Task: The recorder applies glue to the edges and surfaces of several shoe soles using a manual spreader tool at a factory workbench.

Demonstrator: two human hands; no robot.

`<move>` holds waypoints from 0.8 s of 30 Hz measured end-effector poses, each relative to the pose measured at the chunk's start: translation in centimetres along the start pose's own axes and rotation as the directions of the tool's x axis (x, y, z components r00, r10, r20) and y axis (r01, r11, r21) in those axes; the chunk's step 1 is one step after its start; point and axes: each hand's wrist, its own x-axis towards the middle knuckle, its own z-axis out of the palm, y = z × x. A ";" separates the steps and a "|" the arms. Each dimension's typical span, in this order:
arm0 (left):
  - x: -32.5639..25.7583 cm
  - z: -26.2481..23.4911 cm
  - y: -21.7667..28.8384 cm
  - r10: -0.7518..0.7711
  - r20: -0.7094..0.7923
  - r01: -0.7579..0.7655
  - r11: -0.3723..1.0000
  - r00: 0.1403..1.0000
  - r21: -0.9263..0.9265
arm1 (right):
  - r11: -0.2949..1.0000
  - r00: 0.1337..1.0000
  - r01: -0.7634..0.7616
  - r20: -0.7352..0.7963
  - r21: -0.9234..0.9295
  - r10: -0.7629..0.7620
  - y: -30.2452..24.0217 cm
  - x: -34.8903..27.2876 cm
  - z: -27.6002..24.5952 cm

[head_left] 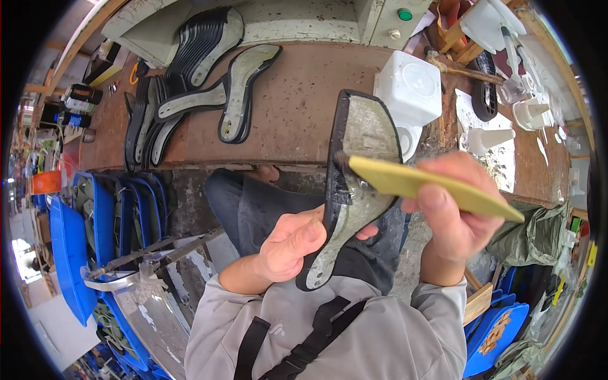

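My left hand [292, 246] is closed around the waist of a grey shoe sole [367, 126] with a black rim. The sole stands tilted in front of my chest, its wide end away from me. In my right hand [453, 218] is a brush with a flat yellow handle [405, 180], gripped between thumb and fingers. Its dark tip meets the sole near the left rim, where a black, wet-looking patch [342, 190] shows. Part of the sole's right side is hidden behind the handle.
Stacked soles [206, 47] and two crossed single ones [244, 95] lie on the brown bench [297, 95]. A white plastic container [410, 85] stands at the right, near a hammer [468, 68] and white cone-shaped pieces [491, 139]. Blue bins [69, 253] stand at the left.
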 end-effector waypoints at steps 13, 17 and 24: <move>-0.4 2.1 1.1 -0.003 0.001 0.004 0.995 1.000 -0.102 | 0.923 0.915 0.381 0.127 0.044 -0.384 -1.2 -2.3 -0.7; 0.0 3.7 2.0 -0.087 -0.132 0.080 0.995 0.988 -0.053 | 0.900 0.890 0.431 0.128 0.071 -0.437 -1.1 -3.0 -0.1; 0.4 4.7 2.1 -0.021 -0.174 -0.003 0.991 0.985 -0.137 | 0.905 0.901 0.407 0.110 0.122 -0.420 -1.2 -4.1 0.2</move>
